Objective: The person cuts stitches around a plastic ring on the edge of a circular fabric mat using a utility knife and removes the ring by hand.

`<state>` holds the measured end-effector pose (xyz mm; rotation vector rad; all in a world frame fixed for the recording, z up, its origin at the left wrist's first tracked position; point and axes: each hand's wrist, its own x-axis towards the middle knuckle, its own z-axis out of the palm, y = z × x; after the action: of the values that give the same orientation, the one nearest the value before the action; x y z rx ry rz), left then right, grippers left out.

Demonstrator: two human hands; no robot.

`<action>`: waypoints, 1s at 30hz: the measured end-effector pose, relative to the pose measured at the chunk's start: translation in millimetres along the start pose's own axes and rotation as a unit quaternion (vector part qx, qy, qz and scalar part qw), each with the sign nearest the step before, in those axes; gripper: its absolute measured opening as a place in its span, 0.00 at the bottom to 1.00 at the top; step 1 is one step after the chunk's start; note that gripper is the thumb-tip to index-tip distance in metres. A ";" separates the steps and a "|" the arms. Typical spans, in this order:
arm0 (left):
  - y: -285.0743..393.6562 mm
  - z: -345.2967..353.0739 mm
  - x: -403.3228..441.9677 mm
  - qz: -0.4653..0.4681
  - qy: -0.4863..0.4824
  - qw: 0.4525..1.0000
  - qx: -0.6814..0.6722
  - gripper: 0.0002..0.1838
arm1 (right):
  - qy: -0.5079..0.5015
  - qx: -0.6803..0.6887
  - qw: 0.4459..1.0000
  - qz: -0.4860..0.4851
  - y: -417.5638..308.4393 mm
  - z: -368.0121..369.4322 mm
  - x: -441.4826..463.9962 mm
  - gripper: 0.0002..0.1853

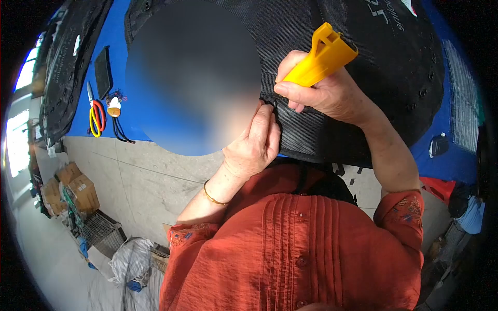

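My right hand is closed round a yellow plastic tool with a slot in its upper end. The tool's lower end is hidden in the fist, so its exact kind cannot be made out. Black mesh fabric lies under both hands on the blue table. My left hand rests at the fabric's near part, its fingers curled and pinching a black strip or edge of it. A round blurred patch hides the area left of that hand.
At the left of the blue table lie scissors with red and yellow handles, a black flat object and a small white item with dark cords. Cardboard boxes and a wire crate stand on the floor at left.
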<state>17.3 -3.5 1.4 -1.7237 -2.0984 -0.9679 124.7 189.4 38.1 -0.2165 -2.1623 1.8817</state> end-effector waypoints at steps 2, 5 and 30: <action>-0.1 -0.5 -0.3 -0.001 -0.003 1.000 0.002 0.13 | -0.001 0.005 1.000 0.007 -0.8 -0.2 0.6 0.07; -0.3 0.0 -0.4 -0.001 -0.002 1.000 0.005 0.13 | -0.011 0.018 0.999 0.032 -3.9 -2.3 1.6 0.07; 0.2 0.4 -1.2 0.005 0.002 1.000 -0.002 0.13 | 0.032 0.072 0.996 0.040 3.7 0.8 -1.1 0.08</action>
<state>17.9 -4.2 0.4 -1.7297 -2.0848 -0.9731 125.2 188.9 34.2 -0.3345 -1.9958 2.0357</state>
